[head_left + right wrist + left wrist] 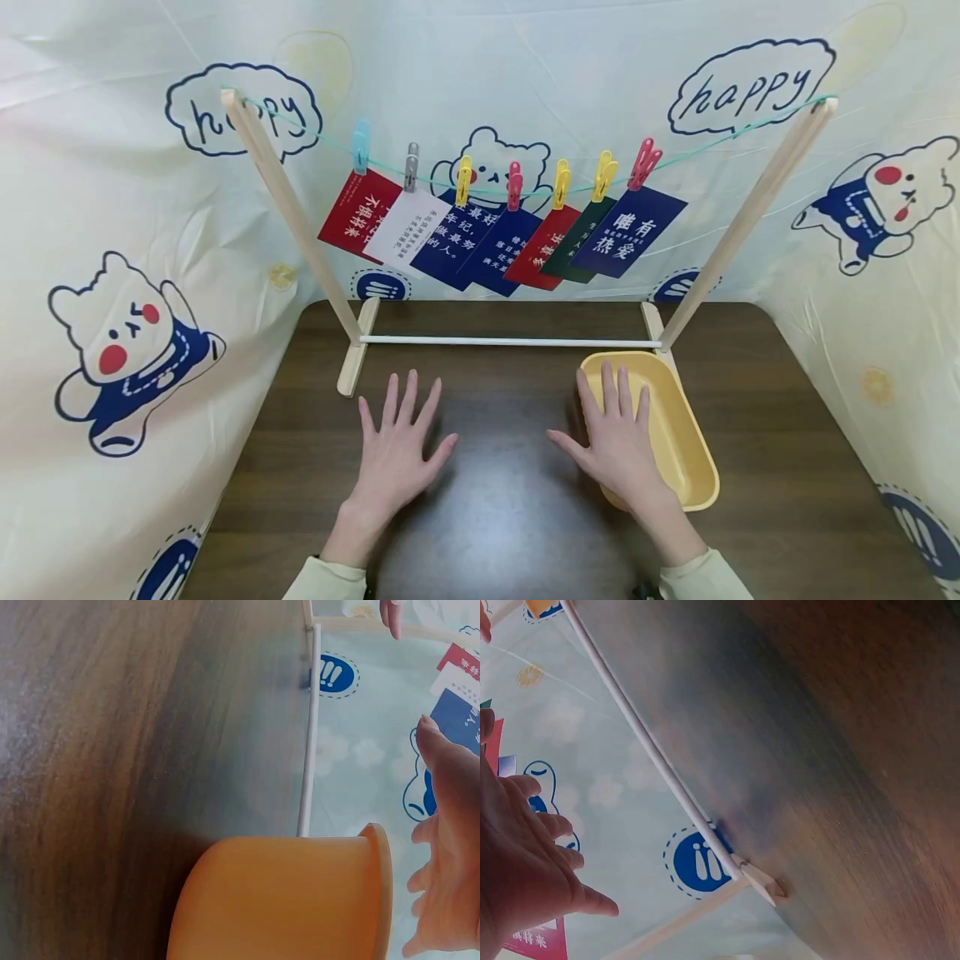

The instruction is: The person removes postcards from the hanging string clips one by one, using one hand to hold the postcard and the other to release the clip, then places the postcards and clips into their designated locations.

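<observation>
Head view: seven cards (453,246) hang in an overlapping row from the green cord (733,134), each held by its own peg, from the red card (356,212) on the left to the dark blue card (628,233) on the right. The cord runs between two wooden posts (750,221), joined low down by a white rod (510,342). Judging by this, the pegging-up looks complete: no card hangs without a peg, and no loose card or peg shows on the tabletop (495,467). Whether anything is left to do, I cannot tell. The left hand (401,450) is near and to the left, fingers spread apart, holding nothing. The right hand (618,442), likewise spread and unladen, is over the left part of the yellow basket (678,446), whose visible floor is bare; what the hand hides cannot be judged.
</observation>
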{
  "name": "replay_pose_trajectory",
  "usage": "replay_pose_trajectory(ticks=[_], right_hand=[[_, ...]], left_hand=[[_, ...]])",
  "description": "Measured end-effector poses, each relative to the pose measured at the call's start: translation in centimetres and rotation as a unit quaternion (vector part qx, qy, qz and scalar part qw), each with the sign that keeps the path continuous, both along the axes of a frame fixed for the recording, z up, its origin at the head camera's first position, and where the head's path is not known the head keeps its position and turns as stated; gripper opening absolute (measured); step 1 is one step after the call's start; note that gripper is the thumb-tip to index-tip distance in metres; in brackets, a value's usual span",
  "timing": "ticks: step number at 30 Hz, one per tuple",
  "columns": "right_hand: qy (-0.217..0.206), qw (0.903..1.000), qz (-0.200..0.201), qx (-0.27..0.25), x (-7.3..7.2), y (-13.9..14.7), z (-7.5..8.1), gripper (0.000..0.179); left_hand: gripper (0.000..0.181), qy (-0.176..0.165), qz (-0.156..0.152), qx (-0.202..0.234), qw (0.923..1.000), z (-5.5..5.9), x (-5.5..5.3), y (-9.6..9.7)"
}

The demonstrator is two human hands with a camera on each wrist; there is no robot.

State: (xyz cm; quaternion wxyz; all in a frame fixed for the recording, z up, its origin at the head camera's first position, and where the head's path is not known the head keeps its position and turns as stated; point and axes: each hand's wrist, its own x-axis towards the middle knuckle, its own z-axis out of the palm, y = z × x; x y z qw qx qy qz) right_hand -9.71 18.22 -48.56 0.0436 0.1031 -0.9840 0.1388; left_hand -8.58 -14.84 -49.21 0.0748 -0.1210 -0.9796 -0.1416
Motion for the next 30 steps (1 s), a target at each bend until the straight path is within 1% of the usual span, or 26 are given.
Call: replay_pose_trajectory(ticks=[3, 5, 8, 10, 12, 14, 15, 17, 18, 19, 20, 22, 24, 27, 29, 30], right_hand=[[0.0, 1.0, 0.004, -0.002, -0.2, -0.2, 0.3, 0.102], [0.008, 0.9999, 0.009, -0.003, -0.5, -0.4, 0.7, 0.102], [0.016, 0.9995, 0.02, -0.019, -1.0, -0.9, 2.2, 0.099], [0.021, 0.9989, 0.03, -0.029, -1.5, -1.3, 3.7, 0.096], [0.019, 0.9978, 0.044, -0.047, -1.9, -1.9, 5.8, 0.091], [0.012, 0.9951, 0.065, -0.074, -2.2, -2.4, 7.9, 0.078], [0.005, 0.9926, 0.079, -0.093, -2.4, -2.7, 9.1, 0.07], [-0.008, 0.9838, 0.112, -0.14, -3.0, -3.4, 11.4, 0.052], [-0.013, 0.9782, 0.13, -0.162, -3.3, -3.8, 12.6, 0.044], [-0.013, 0.9727, 0.149, -0.177, -3.7, -4.2, 13.7, 0.037], [-0.012, 0.9676, 0.166, -0.19, -4.1, -4.6, 14.7, 0.032], [0.001, 0.9601, 0.199, -0.196, -5.0, -5.6, 16.9, 0.027], [0.02, 0.9555, 0.225, -0.19, -6.0, -6.7, 19.1, 0.024], [0.038, 0.9488, 0.252, -0.187, -7.5, -8.5, 22.2, 0.023], [0.052, 0.9465, 0.261, -0.182, -8.6, -9.7, 24.1, 0.024], [0.055, 0.9469, 0.262, -0.178, -9.1, -10.3, 25.0, 0.025]], left_hand=[[0.082, 0.005, 0.002, 0.006, 1.0, 0.1, -0.2, -0.3], [0.081, 0.008, 0.006, 0.012, 0.9999, 0.2, -0.3, -0.6], [0.081, 0.013, 0.012, 0.026, 0.9995, 0.3, -0.5, -1.0], [0.077, 0.031, 0.014, 0.053, 0.998, 0.3, -0.6, -1.2], [0.067, 0.069, 0.014, 0.087, 0.9937, 0.4, -0.7, -1.5], [0.046, 0.121, 0.011, 0.126, 0.9846, 0.5, -0.8, -1.6], [0.034, 0.147, 0.01, 0.143, 0.9787, 0.5, -0.8, -1.7], [0.014, 0.182, 0.011, 0.172, 0.9681, 0.6, -0.8, -1.9], [0.007, 0.193, 0.011, 0.184, 0.9638, 0.7, -0.8, -1.9], [0.003, 0.197, 0.014, 0.193, 0.9612, 0.7, -0.8, -2.0], [0.005, 0.195, 0.017, 0.2, 0.96, 0.7, -0.8, -2.0], [0.006, 0.191, 0.021, 0.21, 0.9586, 0.8, -0.7, -2.1], [0.007, 0.188, 0.022, 0.212, 0.9587, 0.8, -0.7, -2.1], [0.006, 0.186, 0.021, 0.213, 0.959, 0.6, -0.5, -2.1], [0.006, 0.185, 0.02, 0.211, 0.9595, 0.5, -0.5, -2.2], [0.006, 0.184, 0.019, 0.211, 0.9599, 0.4, -0.4, -2.2]])
